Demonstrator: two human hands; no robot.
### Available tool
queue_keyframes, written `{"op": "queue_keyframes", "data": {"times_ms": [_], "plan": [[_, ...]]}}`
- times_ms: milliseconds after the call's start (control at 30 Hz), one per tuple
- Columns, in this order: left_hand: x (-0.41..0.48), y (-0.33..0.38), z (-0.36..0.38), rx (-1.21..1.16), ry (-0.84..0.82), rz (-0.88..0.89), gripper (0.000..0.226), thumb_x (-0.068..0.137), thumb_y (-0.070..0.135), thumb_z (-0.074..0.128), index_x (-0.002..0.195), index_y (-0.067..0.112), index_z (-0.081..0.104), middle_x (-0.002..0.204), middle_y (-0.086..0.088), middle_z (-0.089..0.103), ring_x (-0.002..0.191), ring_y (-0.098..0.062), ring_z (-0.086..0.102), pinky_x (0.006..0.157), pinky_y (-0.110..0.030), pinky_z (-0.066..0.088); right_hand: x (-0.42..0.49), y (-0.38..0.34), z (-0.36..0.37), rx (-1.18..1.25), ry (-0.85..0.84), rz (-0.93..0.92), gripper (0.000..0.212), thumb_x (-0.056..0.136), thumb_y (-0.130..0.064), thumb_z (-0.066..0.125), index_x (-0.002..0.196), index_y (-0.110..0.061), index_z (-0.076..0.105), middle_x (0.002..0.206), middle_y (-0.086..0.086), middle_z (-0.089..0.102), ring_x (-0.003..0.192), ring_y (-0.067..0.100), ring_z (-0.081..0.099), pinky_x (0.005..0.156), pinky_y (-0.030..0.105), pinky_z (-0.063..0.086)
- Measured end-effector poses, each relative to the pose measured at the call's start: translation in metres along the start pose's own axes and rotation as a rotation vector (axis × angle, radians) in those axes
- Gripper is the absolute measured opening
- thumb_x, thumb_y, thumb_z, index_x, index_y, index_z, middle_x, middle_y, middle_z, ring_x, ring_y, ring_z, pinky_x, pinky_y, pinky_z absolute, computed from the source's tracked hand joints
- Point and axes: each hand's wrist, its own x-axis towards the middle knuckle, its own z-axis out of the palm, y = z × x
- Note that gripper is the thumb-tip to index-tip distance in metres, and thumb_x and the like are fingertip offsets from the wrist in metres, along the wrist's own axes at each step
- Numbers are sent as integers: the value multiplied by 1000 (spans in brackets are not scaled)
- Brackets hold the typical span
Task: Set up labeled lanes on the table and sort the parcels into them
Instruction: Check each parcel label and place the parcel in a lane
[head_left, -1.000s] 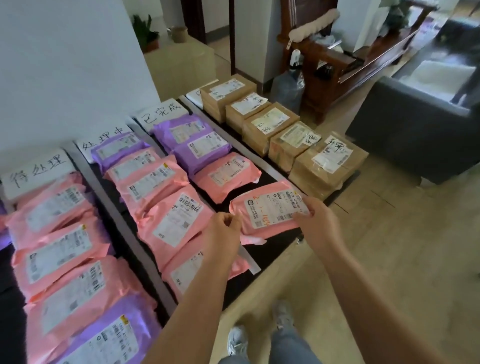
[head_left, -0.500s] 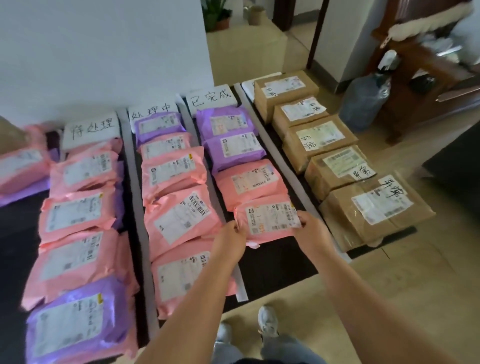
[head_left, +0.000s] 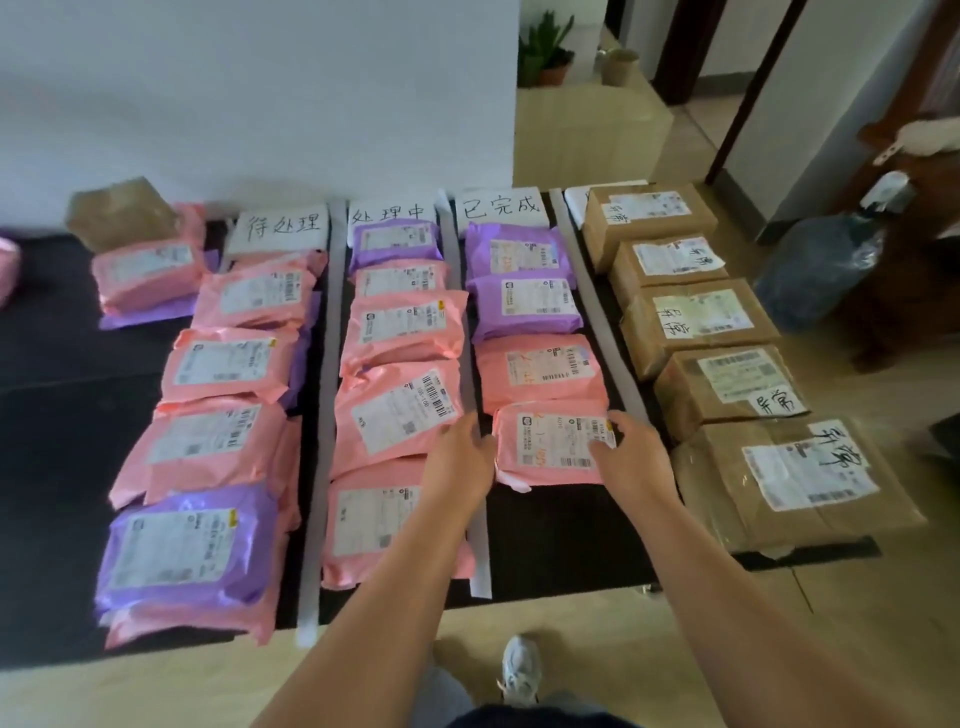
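Fingers (head_left: 470, 423) of L hand (head_left: 457, 460) are loosely straight and close together, tips touching the L edge of the pink parcel (head_left: 548, 444). R hand (head_left: 636, 457) has its fingers (head_left: 605, 448) bent, tips on the R side of the parcel's top face, thumb up by the far R corner. Can't tell if that's a real pinch or just resting.

Pink parcel lies flat on the black bench (head_left: 571, 540), nearest item in the 3rd lane, right against another pink bag (head_left: 540, 369). Beyond that are 2 purple bags (head_left: 522, 306), then a paper sign (head_left: 501, 208) w/ handwritten chars at the lane head. White strips (head_left: 597, 322) split the lanes lengthwise.

- **2nd lane:** own sign (head_left: 392, 214), 1 purple bag at the far end, then 4 pink.
- **1st lane:** own sign (head_left: 280, 226), 3 pink bags, w/ a purple one (head_left: 187, 545) nearest.
- **4th lane, R of the parcel:** 5 brown cardboard boxes (head_left: 696, 322) in a row, each w/ a printed label + handwriting.
- **Far L, outside the lanes:** pink-on-purple stack (head_left: 148, 275), brown package behind it.

Both forearms are bare. Grey shoe (head_left: 521, 670) is on the wood floor by the bench's near edge. Water jug (head_left: 821, 270) stands on the floor R of the boxes.
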Motion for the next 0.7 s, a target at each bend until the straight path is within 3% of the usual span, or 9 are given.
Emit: {"op": "queue_keyframes", "data": {"times_ms": [67,133,267,367,500,600,700], "plan": [[-6,-3,-13,-53,57,2,47,101,23,48,147,19,43,146,-7,48,120,-24,56,88,-31,42,-4,-16,-1,-12,-19,-49,47,94,-24,62,140,-24,49,125,3,58,104,23,63,83,46,59],[-13,-9,-27,-76,101,13,48,101,24,48,148,21,41,149,-6,45,122,-25,56,94,-33,44,-10,-35,1,-10,-21,-119,48,95,-25,60,141,-25,48,131,3,56,112,23,61,88,43,56],[-26,-27,-63,-83,177,18,49,101,26,49,148,25,41,149,-5,45,120,-28,57,97,-45,50,-32,-76,11,17,-29,-229,39,94,-22,62,133,-22,57,134,2,57,116,21,58,90,36,50],[-36,-50,-99,-69,249,13,50,100,26,51,148,22,41,147,-7,47,122,-28,55,96,-38,47,-54,-108,26,23,-49,-295,35,93,-18,63,128,-15,62,130,6,61,117,24,57,90,32,43],[-53,-91,-154,-116,321,14,37,98,21,52,135,18,50,129,-7,60,106,-28,61,90,-41,51,-95,-153,56,40,-72,-376,34,94,-24,66,127,-16,64,127,6,62,116,24,58,92,32,42],[-74,-134,-196,-141,348,-17,48,99,23,54,146,22,42,142,-4,52,112,-27,60,96,-43,49,-137,-187,90,66,-123,-411,34,94,-25,65,126,-18,64,130,4,61,119,23,57,101,39,44],[-97,-185,-239,-111,368,-29,54,100,26,54,151,25,37,148,-2,48,117,-26,60,95,-40,51,-187,-221,131,81,-151,-448,32,94,-25,65,125,-16,64,128,5,62,118,24,58,101,41,45]]}}
